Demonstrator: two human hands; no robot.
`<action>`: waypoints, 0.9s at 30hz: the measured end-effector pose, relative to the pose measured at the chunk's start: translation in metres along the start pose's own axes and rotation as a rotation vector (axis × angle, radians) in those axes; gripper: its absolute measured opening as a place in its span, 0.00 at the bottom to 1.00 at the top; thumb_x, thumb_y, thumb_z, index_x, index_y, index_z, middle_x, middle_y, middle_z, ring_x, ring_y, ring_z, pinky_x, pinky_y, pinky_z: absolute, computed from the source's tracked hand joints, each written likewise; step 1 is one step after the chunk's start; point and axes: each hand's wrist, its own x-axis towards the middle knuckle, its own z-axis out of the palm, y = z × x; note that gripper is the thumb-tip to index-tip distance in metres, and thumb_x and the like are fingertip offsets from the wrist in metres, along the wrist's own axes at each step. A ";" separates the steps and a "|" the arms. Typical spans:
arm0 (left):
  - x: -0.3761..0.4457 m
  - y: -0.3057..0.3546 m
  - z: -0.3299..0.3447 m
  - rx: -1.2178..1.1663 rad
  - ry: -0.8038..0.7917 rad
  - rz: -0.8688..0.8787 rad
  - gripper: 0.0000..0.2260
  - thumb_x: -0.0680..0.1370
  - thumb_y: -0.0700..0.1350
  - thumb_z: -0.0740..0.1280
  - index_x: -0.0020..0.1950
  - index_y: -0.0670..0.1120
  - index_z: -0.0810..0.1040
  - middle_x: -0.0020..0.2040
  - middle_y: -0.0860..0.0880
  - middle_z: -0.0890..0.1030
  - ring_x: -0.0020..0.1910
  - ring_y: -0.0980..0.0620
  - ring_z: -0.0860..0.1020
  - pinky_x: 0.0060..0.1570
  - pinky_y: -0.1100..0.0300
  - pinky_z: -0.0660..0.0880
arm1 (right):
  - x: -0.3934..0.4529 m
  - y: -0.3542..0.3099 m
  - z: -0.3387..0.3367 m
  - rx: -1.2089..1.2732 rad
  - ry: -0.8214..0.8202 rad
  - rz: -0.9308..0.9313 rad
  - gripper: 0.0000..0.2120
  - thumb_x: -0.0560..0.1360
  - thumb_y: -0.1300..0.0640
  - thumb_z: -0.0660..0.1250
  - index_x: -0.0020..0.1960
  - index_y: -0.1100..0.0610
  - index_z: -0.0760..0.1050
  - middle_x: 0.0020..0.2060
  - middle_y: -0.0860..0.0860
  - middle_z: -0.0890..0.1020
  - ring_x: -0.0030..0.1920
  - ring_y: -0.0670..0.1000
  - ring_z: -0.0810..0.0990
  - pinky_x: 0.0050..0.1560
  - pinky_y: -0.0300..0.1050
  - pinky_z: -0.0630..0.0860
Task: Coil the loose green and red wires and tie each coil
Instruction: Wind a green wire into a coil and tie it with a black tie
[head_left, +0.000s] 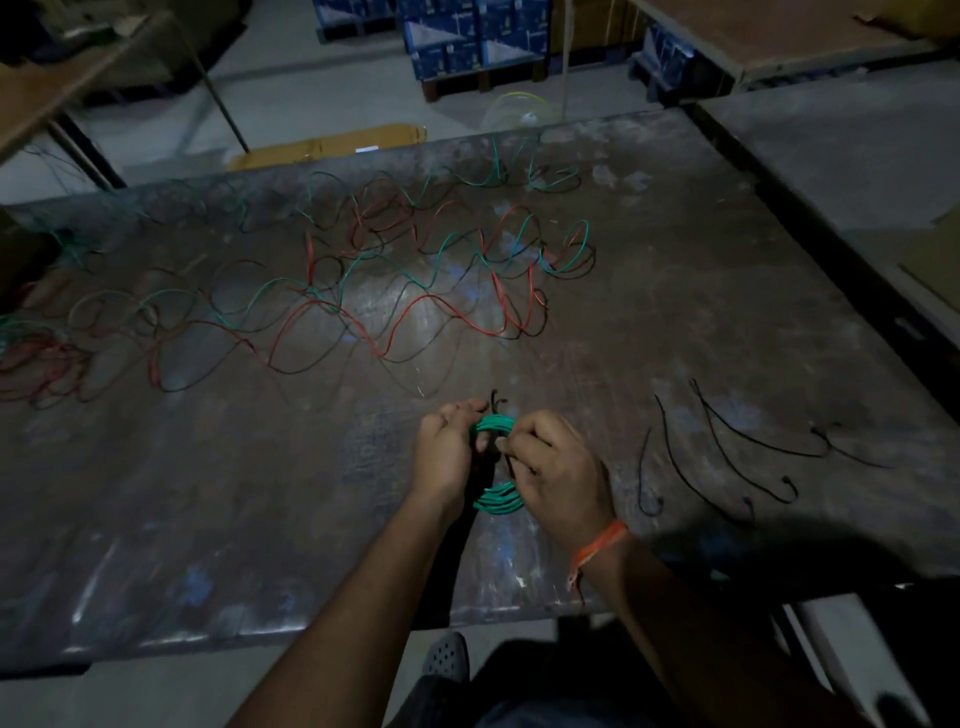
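Across the left and middle of the dark, scuffed desk (675, 249) sprawled the loose red wires (291, 332) and loose green wires (441, 249), looping over one another. Nearer the person, just right of centre, the left hand (447, 452) curled its fingers (480, 442) around the far side of a green coil (496, 500), which was held above the desk between both hands. The right hand (563, 475), an orange thread (597, 545) at its wrist, pinched a short black tie (497, 402) at the top of the coil. Further right, several black tie wires (727, 457) lay apart on the desk.
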 end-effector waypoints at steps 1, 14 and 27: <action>0.000 0.000 0.000 -0.006 -0.009 0.004 0.12 0.80 0.33 0.58 0.57 0.28 0.77 0.27 0.45 0.67 0.25 0.52 0.68 0.27 0.64 0.69 | 0.000 0.000 0.000 0.009 0.006 -0.006 0.04 0.77 0.62 0.66 0.43 0.58 0.77 0.43 0.51 0.76 0.41 0.52 0.75 0.37 0.52 0.76; -0.004 0.003 0.001 0.131 -0.043 0.111 0.13 0.78 0.33 0.63 0.33 0.32 0.74 0.23 0.46 0.68 0.23 0.53 0.68 0.27 0.64 0.66 | 0.000 0.004 -0.005 0.135 0.054 -0.008 0.09 0.72 0.68 0.66 0.48 0.60 0.82 0.46 0.54 0.79 0.44 0.53 0.79 0.42 0.47 0.76; -0.012 0.001 0.001 0.177 -0.103 0.113 0.15 0.83 0.38 0.63 0.36 0.44 0.75 0.22 0.49 0.72 0.18 0.55 0.67 0.21 0.68 0.63 | 0.004 0.007 -0.009 0.383 0.076 0.241 0.03 0.78 0.63 0.71 0.49 0.56 0.81 0.43 0.46 0.84 0.44 0.42 0.82 0.44 0.33 0.76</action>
